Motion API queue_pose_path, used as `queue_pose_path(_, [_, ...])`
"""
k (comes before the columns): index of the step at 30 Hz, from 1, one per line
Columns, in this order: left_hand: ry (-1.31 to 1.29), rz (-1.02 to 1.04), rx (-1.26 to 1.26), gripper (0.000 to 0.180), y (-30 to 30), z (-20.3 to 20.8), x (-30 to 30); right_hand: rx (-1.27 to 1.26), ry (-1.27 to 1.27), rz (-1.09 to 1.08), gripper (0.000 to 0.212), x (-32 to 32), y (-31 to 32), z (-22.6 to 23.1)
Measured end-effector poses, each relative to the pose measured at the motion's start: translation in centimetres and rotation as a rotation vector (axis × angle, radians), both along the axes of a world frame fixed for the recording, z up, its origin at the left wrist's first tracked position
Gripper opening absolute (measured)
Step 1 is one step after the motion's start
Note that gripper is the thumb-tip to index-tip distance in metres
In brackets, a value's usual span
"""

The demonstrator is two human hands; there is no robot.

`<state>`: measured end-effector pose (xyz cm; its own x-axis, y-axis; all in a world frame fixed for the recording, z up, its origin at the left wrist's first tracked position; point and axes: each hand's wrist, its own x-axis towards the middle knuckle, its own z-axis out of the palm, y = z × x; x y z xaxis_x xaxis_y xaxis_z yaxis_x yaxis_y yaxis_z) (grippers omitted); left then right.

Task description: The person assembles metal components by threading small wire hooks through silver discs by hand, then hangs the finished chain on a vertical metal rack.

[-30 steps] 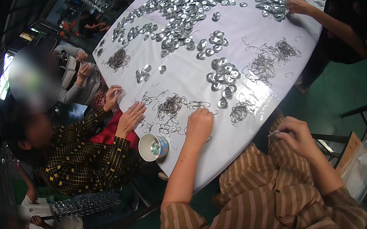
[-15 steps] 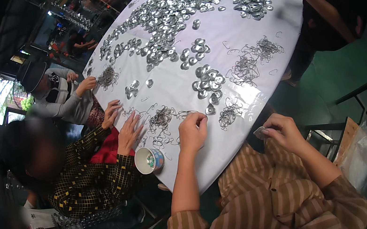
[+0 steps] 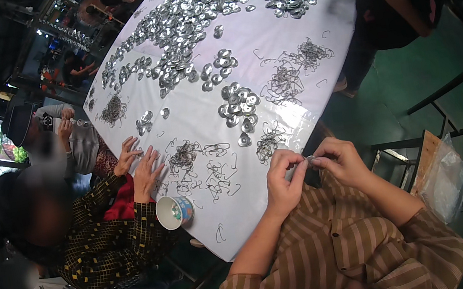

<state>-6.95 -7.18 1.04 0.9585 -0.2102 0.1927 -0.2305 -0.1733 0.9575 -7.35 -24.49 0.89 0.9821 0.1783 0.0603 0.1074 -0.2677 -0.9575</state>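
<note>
Presently, both hands are brought together over the lap, just off the table (image 3: pixel 244 211) edge; clock positions are read from the disc.

- Metal disc (image 3: pixel 310 158), one, small, silvery: between the fingertips of the two hands.
- Right hand (image 3: pixel 343 162), at three o'clock: thumb and forefinger pinched on the disc.
- Left hand (image 3: pixel 283 187), at eight o'clock: thumb and forefinger meeting the disc; whether they grip it, or a hook too, cannot be told.
- Wire hooks (image 3: pixel 270 141), nearest pile: ten o'clock, near the left hand.
- Wire hooks, larger tangle (image 3: pixel 287 76): twelve o'clock.
- Loose discs (image 3: pixel 239 104), small group: between ten and eleven.
- Disc heap (image 3: pixel 185 32), large: eleven o'clock.
- Paper cup (image 3: pixel 174 211), blue-patterned, small pale pieces inside: between eight and nine.
- Co-worker's hands (image 3: pixel 145 175), fingers spread: nine o'clock.
- Striped shirt (image 3: pixel 341 236), the person's own: six o'clock.
</note>
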Motion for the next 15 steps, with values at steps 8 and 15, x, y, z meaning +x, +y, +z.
queue_pose_path(8, [-0.072,0.016,0.036,0.01,-0.3,-0.8,-0.9,-0.002,-0.12,0.084,0.011,2.7,-1.1,-0.8])
queue_pose_path(15, [-0.21,-0.049,0.159,0.011,-0.4,-0.2,-1.5,-0.424,-0.548,0.108,0.027,9.6,5.5,-5.0])
